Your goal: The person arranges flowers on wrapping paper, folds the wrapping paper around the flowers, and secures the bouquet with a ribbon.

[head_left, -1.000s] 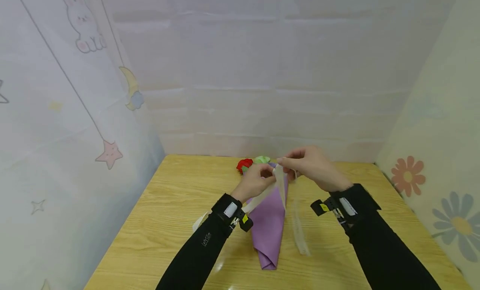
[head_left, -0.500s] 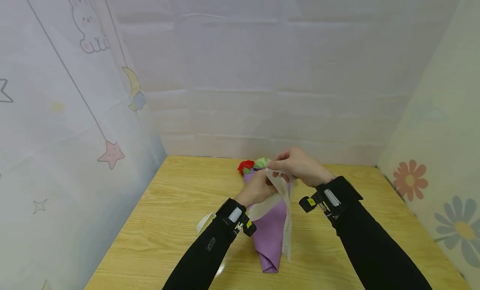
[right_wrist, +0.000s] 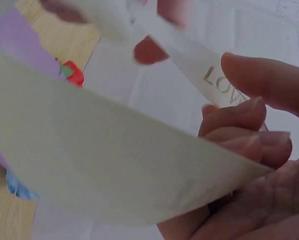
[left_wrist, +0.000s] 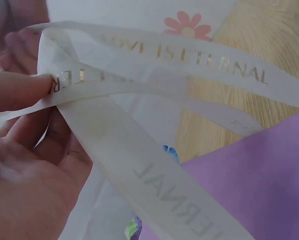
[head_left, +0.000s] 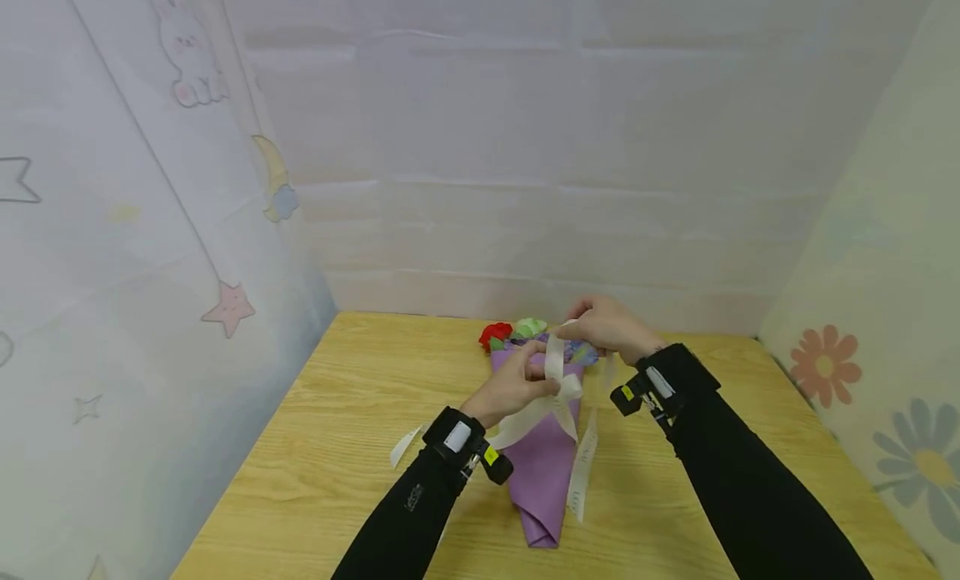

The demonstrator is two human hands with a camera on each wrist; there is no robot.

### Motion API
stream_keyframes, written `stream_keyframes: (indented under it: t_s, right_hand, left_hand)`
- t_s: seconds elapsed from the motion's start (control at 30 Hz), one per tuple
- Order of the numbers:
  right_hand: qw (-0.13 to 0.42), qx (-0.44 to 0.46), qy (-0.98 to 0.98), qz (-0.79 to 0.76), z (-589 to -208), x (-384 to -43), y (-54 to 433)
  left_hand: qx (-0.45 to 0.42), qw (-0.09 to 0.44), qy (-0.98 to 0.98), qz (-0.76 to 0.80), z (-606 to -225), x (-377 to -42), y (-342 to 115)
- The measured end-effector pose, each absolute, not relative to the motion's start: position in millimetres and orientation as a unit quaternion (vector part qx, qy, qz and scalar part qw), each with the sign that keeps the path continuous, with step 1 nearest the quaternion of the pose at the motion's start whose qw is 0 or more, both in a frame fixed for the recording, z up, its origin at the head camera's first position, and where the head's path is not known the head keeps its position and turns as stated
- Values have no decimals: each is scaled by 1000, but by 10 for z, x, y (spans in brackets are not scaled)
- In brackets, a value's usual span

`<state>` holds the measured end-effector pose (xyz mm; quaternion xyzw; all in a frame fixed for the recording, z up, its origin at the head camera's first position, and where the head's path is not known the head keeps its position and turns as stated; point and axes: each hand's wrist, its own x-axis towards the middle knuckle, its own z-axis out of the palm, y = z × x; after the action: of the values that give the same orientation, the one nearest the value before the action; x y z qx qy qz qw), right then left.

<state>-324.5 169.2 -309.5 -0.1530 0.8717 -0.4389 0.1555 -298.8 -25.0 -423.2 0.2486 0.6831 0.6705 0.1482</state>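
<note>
A bouquet in purple wrapping paper [head_left: 542,472] lies on the table, its flower end pointing away from me. Over its upper part, my left hand [head_left: 512,387] pinches a white ribbon [head_left: 555,359] between thumb and fingers. Higher and to the right, my right hand [head_left: 611,328] pinches another stretch of it, pulled taut between the hands. Gold letters show on the ribbon [left_wrist: 189,57] in the left wrist view. In the right wrist view, a blurred length of ribbon [right_wrist: 104,150] crosses in front of the right fingers. Loops hang below my left hand; how they cross is unclear.
A red flower [head_left: 495,336], a pale green flower [head_left: 531,327] and purple-blue flowers [head_left: 581,352] show at the bouquet's top. One ribbon end [head_left: 405,447] lies left of my left forearm on the wooden table [head_left: 360,380]. Printed cloth walls [head_left: 465,230] stand behind and on both sides.
My right hand has moved left, then slightly back right with the ribbon; my left hand has lowered a little. A ribbon loop now shows beside the left fingertips, and more purple-blue flowers are visible.
</note>
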Motion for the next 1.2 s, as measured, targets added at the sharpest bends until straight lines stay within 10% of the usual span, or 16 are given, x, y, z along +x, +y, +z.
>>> stream_keyframes:
  t_s: [0.27, 0.73, 1.2]
  right_hand:
    - [72, -192, 935, -288, -3615, -3397, 1954]
    - [114, -239, 848, -459, -3774, -3025, 1904]
    - [-1, -233, 832, -503, -4140, -3051, 1770]
  left_hand:
    - [243, 144, 654, 702, -4294, -2988, -212]
    - [215, 70, 745, 628, -4373, -3078, -239]
    - [209, 135, 739, 626, -4410, -3045, -279]
